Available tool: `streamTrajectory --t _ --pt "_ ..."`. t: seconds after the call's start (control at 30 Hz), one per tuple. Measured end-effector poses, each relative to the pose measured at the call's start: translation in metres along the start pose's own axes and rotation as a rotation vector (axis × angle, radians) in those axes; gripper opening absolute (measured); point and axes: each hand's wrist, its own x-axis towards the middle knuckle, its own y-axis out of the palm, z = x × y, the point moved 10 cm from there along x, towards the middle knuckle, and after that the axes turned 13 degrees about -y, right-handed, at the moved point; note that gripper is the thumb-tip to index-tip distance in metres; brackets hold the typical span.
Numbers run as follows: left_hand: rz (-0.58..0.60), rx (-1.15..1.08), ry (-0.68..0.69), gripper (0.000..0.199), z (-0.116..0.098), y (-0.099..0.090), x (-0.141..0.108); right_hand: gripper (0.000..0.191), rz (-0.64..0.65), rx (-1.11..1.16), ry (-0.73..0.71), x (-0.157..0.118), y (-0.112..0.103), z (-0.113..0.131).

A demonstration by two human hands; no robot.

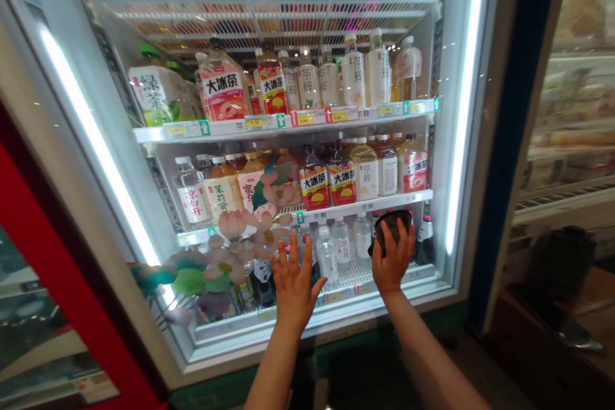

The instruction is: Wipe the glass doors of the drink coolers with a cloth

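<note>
My left hand [295, 291] is raised with its fingers spread, in front of the lower part of a lit drinks cooler [444, 134]; nothing is in it. My right hand [393, 262] is wrapped round a small black rounded object [401, 223], whose exact kind I cannot make out. Behind and between the hands, clear water bottles [327, 256] stand on the bottom shelf. Dark bottles with red caps [425, 240] are just right of my right hand. Whether either hand touches the cooler's front I cannot tell.
Tea bottles [343, 179] line the middle shelf, with larger bottles [223, 86] above. Pink lotus flowers with green leaves [233, 225] overlay the cooler's left front. A red frame [62, 282] runs along the left. More shelves [571, 173] are on the right, blurred.
</note>
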Motion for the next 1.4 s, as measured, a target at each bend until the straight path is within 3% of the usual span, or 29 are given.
streamTrajectory --t 0.07,0.13,0.2,0.27,0.37,0.47,0.57,0.63,0.7,0.77,0.83,0.93,1.03,1.13,1.27,1.33,1.4 --pt "0.011 -0.012 0.009 0.096 -0.005 0.002 0.001 0.057 0.023 -0.027 0.004 -0.026 0.001 0.001" --pt "0.01 -0.026 0.006 0.097 -0.009 0.004 0.003 0.058 0.099 -0.006 -0.077 -0.03 0.008 0.016" --pt "0.009 -0.041 -0.005 0.099 -0.013 0.006 0.006 0.059 0.193 0.055 -0.201 -0.012 0.017 0.033" --pt "0.018 -0.052 -0.006 0.101 -0.018 0.009 0.008 0.059 0.269 0.106 -0.269 0.017 0.023 0.035" --pt "0.018 -0.063 0.01 0.101 -0.024 0.01 0.01 0.054 0.238 0.056 -0.09 0.042 0.017 -0.008" --pt "0.024 -0.07 0.031 0.101 -0.028 0.009 0.009 0.054 0.059 -0.046 0.232 0.018 -0.002 -0.061" --pt "0.04 -0.077 0.056 0.101 -0.036 0.01 0.008 0.057 -0.07 -0.067 0.385 -0.008 -0.01 -0.073" --pt "0.038 -0.088 0.086 0.102 -0.045 0.011 0.007 0.058 -0.011 -0.03 0.307 0.005 -0.001 -0.057" --pt "0.022 -0.108 0.117 0.105 -0.055 0.011 0.005 0.056 0.136 0.02 0.139 0.031 0.014 -0.038" --pt "0.008 -0.125 0.137 0.107 -0.061 0.011 0.004 0.054 0.233 0.025 0.038 0.047 0.02 -0.037" --pt "0.011 -0.139 0.154 0.106 -0.066 0.012 0.002 0.053 0.197 -0.027 0.099 0.041 0.012 -0.065" --pt "0.033 -0.157 0.178 0.106 -0.069 0.016 -0.001 0.055 -0.028 -0.11 0.364 -0.007 -0.015 -0.13" --pt "0.035 -0.172 0.193 0.11 -0.074 0.02 -0.005 0.059 -0.158 -0.141 0.511 -0.039 -0.024 -0.173" --pt "0.038 -0.18 0.188 0.109 -0.08 0.026 -0.007 0.061 -0.127 -0.122 0.478 -0.014 -0.015 -0.191" --pt "0.025 -0.193 0.191 0.105 -0.089 0.032 -0.009 0.058 0.068 -0.011 0.304 0.029 -0.003 -0.194" --pt "0.023 -0.204 0.2 0.105 -0.091 0.036 -0.01 0.059 0.072 -0.039 0.333 0.017 -0.012 -0.204" --pt "0.037 -0.213 0.206 0.106 -0.091 0.041 -0.012 0.062 -0.001 -0.121 0.431 -0.011 -0.029 -0.22"
